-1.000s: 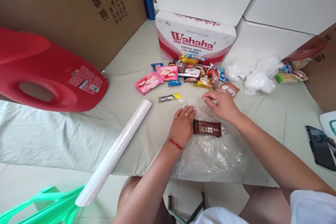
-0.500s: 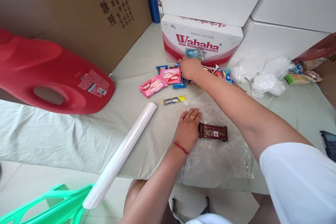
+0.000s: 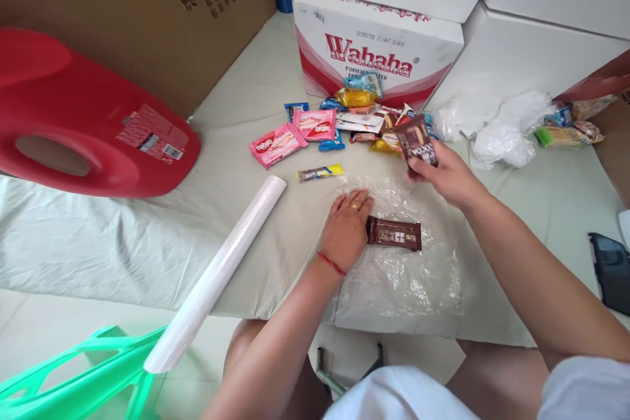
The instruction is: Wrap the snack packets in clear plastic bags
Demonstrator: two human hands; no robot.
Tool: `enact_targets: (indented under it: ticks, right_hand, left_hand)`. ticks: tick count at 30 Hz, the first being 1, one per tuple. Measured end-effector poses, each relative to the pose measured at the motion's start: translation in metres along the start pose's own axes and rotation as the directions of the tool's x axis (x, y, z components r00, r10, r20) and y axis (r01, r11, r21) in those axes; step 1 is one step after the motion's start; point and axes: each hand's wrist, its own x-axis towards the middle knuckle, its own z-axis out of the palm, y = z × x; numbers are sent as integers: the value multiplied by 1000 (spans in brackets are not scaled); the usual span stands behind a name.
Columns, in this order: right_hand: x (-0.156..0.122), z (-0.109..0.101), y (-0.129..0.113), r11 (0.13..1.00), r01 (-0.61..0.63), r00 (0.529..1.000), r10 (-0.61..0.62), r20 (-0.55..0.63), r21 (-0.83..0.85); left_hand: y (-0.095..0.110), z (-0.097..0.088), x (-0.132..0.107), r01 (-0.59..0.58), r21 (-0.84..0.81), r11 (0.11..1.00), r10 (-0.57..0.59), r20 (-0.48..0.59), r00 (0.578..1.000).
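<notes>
My hands are apart. My right hand [image 3: 450, 174] is pinched on a brown packet [image 3: 418, 141], thumb across its lower end and fingers underneath, holding it up near the snack heap in front of the Wahaha box [image 3: 377, 56]. My left hand [image 3: 347, 226] lies flat, fingers spread a little, pressing the left side of a clear plastic sheet [image 3: 394, 289] to the table [image 3: 236, 138]. A dark brown bar [image 3: 394, 233] lies on the sheet beside that hand; whether its end touches me or slips just under my palm, I can't tell.

The brown packet should be light, its wrapper thin and slick, and what's inside perhaps brittle, so I'd judge a grip at the end kinder than a squeeze across the middle. The dark bar looks firmer and more regular; I'd take it by its long sides or a crimped end. The sheet seems the awkward one: flimsy, wrinkled, likely to cling and slide, best held flat near an edge.
</notes>
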Motion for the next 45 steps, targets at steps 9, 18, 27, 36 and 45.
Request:
enact_targets:
  ticks: [9, 18, 27, 36, 45]
  right_hand:
    - [-132, -3, 44, 959, 133, 990, -118, 73, -252]
    - [-132, 45, 16, 741, 327, 945, -258, 201, -587]
    - [-114, 40, 8, 755, 374, 917, -215, 335, -539]
    - [-105, 38, 10, 801, 351, 900, -145, 411, -485]
    - [-126, 30, 13, 806, 434, 901, -384, 201, -403]
  left_hand:
    - [-4, 4, 1, 19, -29, 999, -21, -48, 999]
    - [-17, 6, 2, -5, -171, 985, -17, -125, 992]
    - [-13, 7, 3, -2, -132, 991, -16, -136, 991]
    - [-17, 11, 3, -27, -176, 984, -6, -180, 984]
    - [-13, 2, 5, -3, -290, 957, -55, -191, 980]
